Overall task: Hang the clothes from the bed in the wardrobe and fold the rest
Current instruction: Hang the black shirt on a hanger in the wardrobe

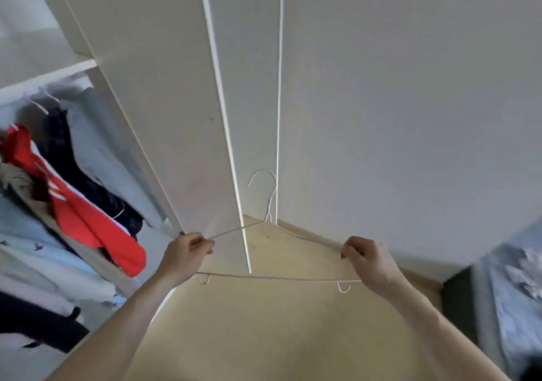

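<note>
Both hands pinch the bare wire hanger (275,263), left hand (183,256) and right hand (368,259) each gripping a shoulder end, hook up between them, probably to load a shirt. Wardrobe (73,175) sits left, bed (510,292) clothes right.

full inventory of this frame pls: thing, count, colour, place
wire hanger: 1, white, bare, centre, held at both shoulders, hook up
wardrobe door: white, open, left of centre
hanging clothes: several, in the open wardrobe at left; includes a red garment, a dark navy one, a pale grey-blue one; exact count unclear
wall: white, upper right
floor: light wood, bottom centre
bedding: blue-grey, blurred, right edge
left hand: 1, pinching the hanger's left shoulder
right hand: 1, pinching the hanger's right shoulder
</note>
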The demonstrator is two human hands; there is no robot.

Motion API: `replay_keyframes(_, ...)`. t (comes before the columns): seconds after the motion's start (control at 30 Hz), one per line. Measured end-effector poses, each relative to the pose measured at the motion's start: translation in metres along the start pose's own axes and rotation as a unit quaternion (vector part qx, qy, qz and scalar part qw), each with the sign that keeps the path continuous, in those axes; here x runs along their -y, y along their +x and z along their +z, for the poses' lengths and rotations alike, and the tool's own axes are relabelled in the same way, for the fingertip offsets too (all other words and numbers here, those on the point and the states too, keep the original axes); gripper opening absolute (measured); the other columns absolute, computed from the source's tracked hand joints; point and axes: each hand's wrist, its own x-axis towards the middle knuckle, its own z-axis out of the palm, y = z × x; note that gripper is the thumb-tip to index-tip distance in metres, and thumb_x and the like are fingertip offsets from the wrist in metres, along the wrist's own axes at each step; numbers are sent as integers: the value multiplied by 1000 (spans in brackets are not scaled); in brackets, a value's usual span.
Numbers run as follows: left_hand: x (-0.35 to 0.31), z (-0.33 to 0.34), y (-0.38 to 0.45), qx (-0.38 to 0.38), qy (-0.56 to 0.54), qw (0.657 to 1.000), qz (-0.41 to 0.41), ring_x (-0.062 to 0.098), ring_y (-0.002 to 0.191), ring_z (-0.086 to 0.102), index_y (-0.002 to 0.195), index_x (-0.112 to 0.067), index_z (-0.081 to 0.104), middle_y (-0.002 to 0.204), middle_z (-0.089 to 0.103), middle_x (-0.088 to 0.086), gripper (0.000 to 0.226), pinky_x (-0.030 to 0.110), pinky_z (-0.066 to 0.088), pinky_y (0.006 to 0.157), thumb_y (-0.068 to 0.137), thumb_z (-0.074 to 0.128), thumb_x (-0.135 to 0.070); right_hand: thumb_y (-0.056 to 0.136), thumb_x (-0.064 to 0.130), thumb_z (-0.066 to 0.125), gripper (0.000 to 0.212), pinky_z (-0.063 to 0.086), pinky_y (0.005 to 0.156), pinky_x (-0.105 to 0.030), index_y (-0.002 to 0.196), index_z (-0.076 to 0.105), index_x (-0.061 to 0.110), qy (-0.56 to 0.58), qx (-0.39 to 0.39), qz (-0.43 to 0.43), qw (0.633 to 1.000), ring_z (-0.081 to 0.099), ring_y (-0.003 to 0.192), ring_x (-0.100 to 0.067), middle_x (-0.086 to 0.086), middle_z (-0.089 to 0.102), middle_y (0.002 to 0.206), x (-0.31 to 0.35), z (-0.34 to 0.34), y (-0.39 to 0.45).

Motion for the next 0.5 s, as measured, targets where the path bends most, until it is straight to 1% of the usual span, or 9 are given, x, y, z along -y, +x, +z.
replay_keyframes(0.07, -42, 54, -11, 31, -6, 999, 29, 13, 80, 70, 67, -14, 68, 71, 74, -9, 27, 33, 49, 77, 88, 69, -30, 80, 41, 53, 16, 33, 46, -21, 78, 65, 31, -3, -22, 36, 999, 42, 49, -6, 11, 55, 58, -51, -36, -29)
replay_keyframes(0.13, -82, 103, -22, 64, -2, 996, 54, 17, 66, 59, 65, -12, 62, 62, 64, -2, 29, 32, 42, 65, 88, 70, -28, 86, 35, 61, 14, 41, 53, -25, 74, 63, 28, 2, -53, 63, 997, 50, 57, -10, 10, 61, 65, -93, -64, -57)
replay_keyframes(0.2, -120, 149, -36, 103, -1, 991, 84, 16, 60, 46, 64, -10, 56, 61, 55, 8, 32, 32, 35, 60, 87, 71, -29, 90, 29, 67, 17, 48, 63, -28, 74, 64, 28, -1, -85, 85, 993, 59, 66, -12, 10, 65, 69, -133, -89, -85)
replay_keyframes(0.23, -140, 176, -44, 128, 1, 987, 101, 15, 59, 44, 65, -10, 55, 60, 52, 8, 32, 32, 34, 60, 87, 71, -28, 90, 30, 69, 16, 47, 63, -25, 74, 65, 30, -2, -102, 100, 990, 59, 66, -9, 12, 65, 69, -153, -103, -105)
replay_keyframes(0.3, -174, 220, -59, 162, 10, 976, 143, 8, 56, 44, 62, -18, 57, 54, 49, -6, 31, 31, 36, 60, 86, 73, -27, 89, 33, 70, 16, 44, 60, -22, 74, 65, 36, 10, -135, 125, 983, 55, 62, -4, 14, 64, 67, -186, -123, -139)
replay_keyframes(0.33, -192, 246, -68, 181, 17, 970, 162, 3, 54, 44, 61, -21, 59, 53, 51, -9, 30, 29, 38, 60, 86, 75, -26, 88, 34, 70, 12, 45, 59, -22, 77, 66, 36, 23, -156, 141, 977, 53, 59, -3, 13, 63, 66, -203, -137, -160)
replay_keyframes(0.4, -218, 279, -76, 214, 15, 961, 177, 0, 53, 47, 65, -18, 63, 53, 54, -12, 27, 21, 39, 58, 86, 77, -26, 86, 37, 68, 5, 48, 55, -23, 83, 70, 34, 48, -189, 167, 966, 54, 54, -3, 10, 64, 66, -223, -151, -191)
replay_keyframes(0.43, -231, 296, -79, 232, 12, 956, 180, -1, 54, 48, 67, -15, 65, 54, 56, -13, 26, 19, 39, 58, 87, 78, -26, 87, 38, 68, 6, 47, 51, -20, 86, 72, 33, 61, -209, 183, 959, 56, 52, -5, 9, 64, 66, -235, -158, -207)
replay_keyframes(0.5, -259, 334, -85, 253, 17, 950, 184, 7, 57, 49, 72, -10, 65, 57, 55, -11, 29, 26, 40, 61, 88, 78, -30, 89, 34, 70, 5, 47, 49, -17, 85, 73, 33, 85, -256, 208, 940, 59, 52, -4, 7, 65, 66, -256, -172, -241)
